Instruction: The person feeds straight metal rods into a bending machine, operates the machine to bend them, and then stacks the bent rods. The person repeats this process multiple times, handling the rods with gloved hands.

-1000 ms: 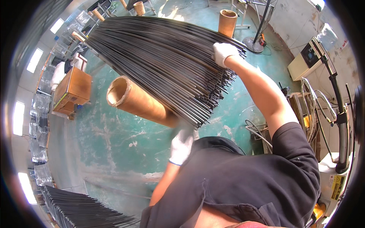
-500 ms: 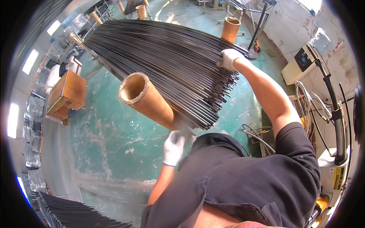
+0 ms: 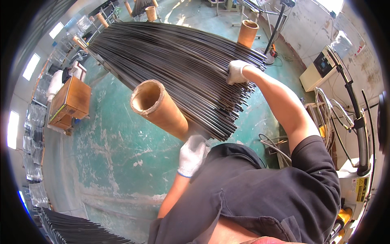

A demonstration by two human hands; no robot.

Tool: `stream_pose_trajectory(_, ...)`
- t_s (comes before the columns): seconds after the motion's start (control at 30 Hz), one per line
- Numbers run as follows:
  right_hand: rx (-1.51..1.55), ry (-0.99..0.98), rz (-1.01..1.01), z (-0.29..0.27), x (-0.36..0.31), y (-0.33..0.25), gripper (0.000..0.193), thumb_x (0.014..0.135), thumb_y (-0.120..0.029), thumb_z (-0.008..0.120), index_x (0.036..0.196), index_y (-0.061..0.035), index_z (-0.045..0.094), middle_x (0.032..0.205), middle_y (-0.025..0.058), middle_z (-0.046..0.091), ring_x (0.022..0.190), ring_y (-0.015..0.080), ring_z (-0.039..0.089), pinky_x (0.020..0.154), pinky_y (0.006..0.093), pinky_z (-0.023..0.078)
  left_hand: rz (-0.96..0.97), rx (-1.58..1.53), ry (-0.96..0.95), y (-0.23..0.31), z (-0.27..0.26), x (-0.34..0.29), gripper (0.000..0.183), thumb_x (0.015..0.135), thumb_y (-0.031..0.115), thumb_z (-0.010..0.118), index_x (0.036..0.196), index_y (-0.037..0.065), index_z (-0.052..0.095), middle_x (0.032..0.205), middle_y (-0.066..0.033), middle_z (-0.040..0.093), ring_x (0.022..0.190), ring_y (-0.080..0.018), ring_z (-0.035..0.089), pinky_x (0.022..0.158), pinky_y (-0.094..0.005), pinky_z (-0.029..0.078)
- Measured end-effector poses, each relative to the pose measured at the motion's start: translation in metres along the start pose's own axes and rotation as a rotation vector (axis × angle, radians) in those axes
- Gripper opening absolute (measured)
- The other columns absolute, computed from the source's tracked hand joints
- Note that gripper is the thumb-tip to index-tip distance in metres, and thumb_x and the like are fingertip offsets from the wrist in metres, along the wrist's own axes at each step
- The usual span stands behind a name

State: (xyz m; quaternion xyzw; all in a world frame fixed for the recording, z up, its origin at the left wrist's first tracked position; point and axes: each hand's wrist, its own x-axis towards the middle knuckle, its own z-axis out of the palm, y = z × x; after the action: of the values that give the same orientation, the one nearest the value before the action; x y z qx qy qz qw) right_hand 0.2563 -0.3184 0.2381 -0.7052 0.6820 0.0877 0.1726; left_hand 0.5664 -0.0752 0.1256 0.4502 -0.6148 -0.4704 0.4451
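Rods (image 3: pixel 174 61), long, thin and dark: found massed lengthwise on a metal rack (image 3: pixel 100 59), fanned wide toward the near end. Saw a cardboard tube (image 3: pixel 167 112) rising by the rack's near-left corner, another tube (image 3: pixel 247 35) by the right edge, and brown tubes (image 3: pixel 102 19) toward the far end. Judged the work partly along: rods already lying side by side, running roughly one way between the tubes. Noted the near ends as uneven, stepped along that edge, some jutting past their neighbours. Could not judge from this view the amount left. Saw a second batch of dark rods (image 3: pixel 77 227) at the lower left, well apart from the rack.

Made out the right hand (image 3: pixel 237 72), gloved in white, fingers curled down over the rods near their ends, toward the rack's right edge; could not tell whether closed around any or only pressing on top. Found the left hand (image 3: pixel 193 153), also gloved, beside the foot of the near tube, by the near-left corner, half curled but blurred; could not tell whether empty, nor whether touching tube or rack.

Lost the left fingertips to blur and the right ones behind the glove. Could see little of the rack beyond a strip along its left edge, and could not count the layers of rods above. Found the second batch cut off by the lower edge of the view.
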Motion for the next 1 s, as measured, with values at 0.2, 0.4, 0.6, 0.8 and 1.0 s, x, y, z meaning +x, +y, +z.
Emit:
stream_pose_trajectory(0.2, -0.063, 0.062, -0.087, 0.005, -0.037, -0.011, 0.041, 0.085, -0.034, 0.068, 0.097, 0.0038, 0.078, 0.091, 0.0268, 0.074, 0.085, 0.0393, 0.074, 0.081, 0.0453, 0.059, -0.087, -0.072, -0.030, 0.013, -0.009, 0.001, 0.012, 0.099, 0.001, 0.064, 0.111, 0.001, 0.065, 0.095, -0.0062, 0.072, 0.090, -0.0157, 0.069, 0.085, -0.0327, 0.055)
stream_pose_trajectory(0.4, 0.347, -0.148, 0.052, 0.022, -0.155, -0.023, 0.033, 0.097, -0.028, 0.066, 0.090, 0.0028, 0.071, 0.073, 0.0187, 0.070, 0.067, 0.0324, 0.071, 0.068, 0.0446, 0.056, -0.159, -0.281, -0.245, 0.023, -0.007, 0.014, 0.022, 0.099, 0.000, 0.066, 0.120, -0.002, 0.064, 0.109, -0.0090, 0.071, 0.106, -0.0157, 0.067, 0.097, -0.0315, 0.054)
stream_pose_trajectory(0.6, 0.311, -0.073, 0.183, 0.098, -0.325, 0.018, 0.025, 0.086, -0.022, 0.075, 0.104, -0.0059, 0.069, 0.086, 0.0212, 0.070, 0.083, 0.0446, 0.067, 0.075, 0.0491, 0.052, -0.392, -0.544, -0.553, 0.046, -0.012, 0.037, 0.028, 0.102, 0.006, 0.068, 0.128, -0.002, 0.063, 0.117, -0.0104, 0.071, 0.113, -0.0162, 0.065, 0.103, -0.0320, 0.051)
stream_pose_trajectory(0.8, 0.054, 0.006, 0.681, 0.191, -0.462, 0.044, 0.018, 0.084, -0.021, 0.073, 0.095, -0.0076, 0.071, 0.087, 0.0234, 0.073, 0.089, 0.0452, 0.071, 0.079, 0.0524, 0.057, -0.476, -0.414, -0.914, 0.018, 0.000, 0.043, 0.032, 0.104, 0.021, 0.070, 0.127, 0.000, 0.064, 0.117, -0.0079, 0.070, 0.112, -0.0147, 0.064, 0.102, -0.0323, 0.051)
stream_pose_trajectory(1.0, 0.096, 0.423, 0.622, 0.221, -0.415, -0.024, 0.017, 0.080, -0.014, 0.074, 0.092, -0.0090, 0.064, 0.080, 0.0211, 0.068, 0.080, 0.0447, 0.067, 0.073, 0.0523, 0.053, -0.676, -0.615, -1.002, 0.028, 0.039, 0.013, 0.035, 0.107, 0.033, 0.066, 0.120, 0.000, 0.066, 0.111, -0.0081, 0.070, 0.103, -0.0180, 0.066, 0.099, -0.0360, 0.053)
